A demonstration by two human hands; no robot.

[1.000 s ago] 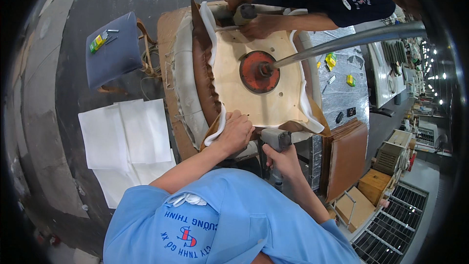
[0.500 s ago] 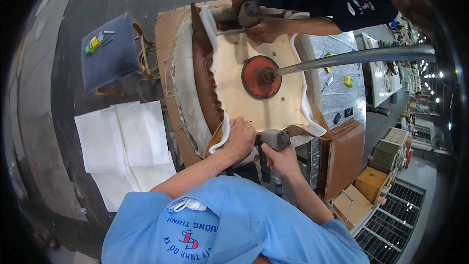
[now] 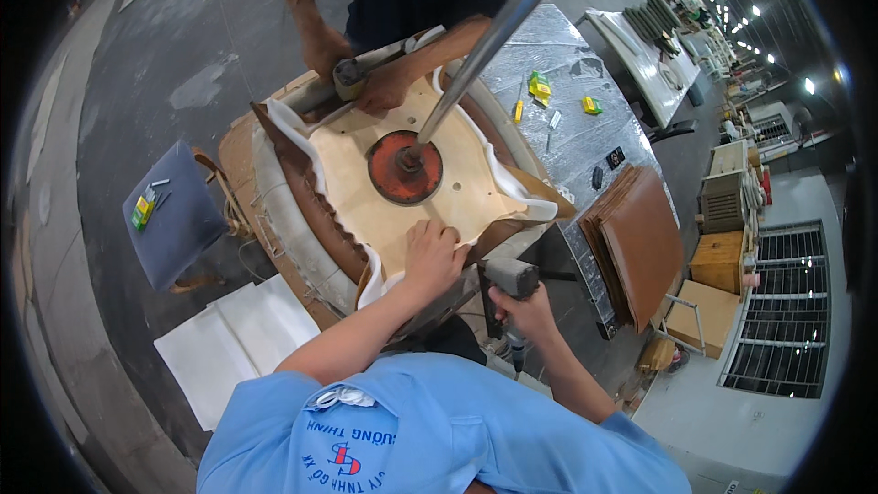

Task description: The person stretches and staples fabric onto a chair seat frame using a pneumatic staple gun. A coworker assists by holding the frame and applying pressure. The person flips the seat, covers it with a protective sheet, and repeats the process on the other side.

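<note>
A pale wooden panel (image 3: pixel 347 151) rests on a seat-shaped piece, with a brown cover (image 3: pixel 297 169) and white padding (image 3: pixel 373 285) folded around its rim. A red round disc (image 3: pixel 386 181) on a metal rod (image 3: pixel 498 41) bears on the panel's middle. My left hand (image 3: pixel 432 254) is closed over the panel's near edge, fingertips bent onto the wood and the cover's edge beneath. To its right, my right hand (image 3: pixel 528 309) grips a grey staple gun (image 3: pixel 514 276), its nose close to the near edge. Whether it touches cannot be made out.
Across the panel, a co-worker's hands (image 3: pixel 384 90) hold another staple gun (image 3: pixel 348 79) at the far edge. Stacked brown sheets (image 3: pixel 640 238) and small boxes (image 3: pixel 540 87) lie on the wrapped table (image 3: pixel 512 55) at right. White sheets (image 3: pixel 206 348) and a blue-grey stool (image 3: pixel 174 220) stand left.
The whole view has turned, so the panel now sits further left and tilted. My staple gun has drawn slightly away from the near edge. My left hand stays on that edge.
</note>
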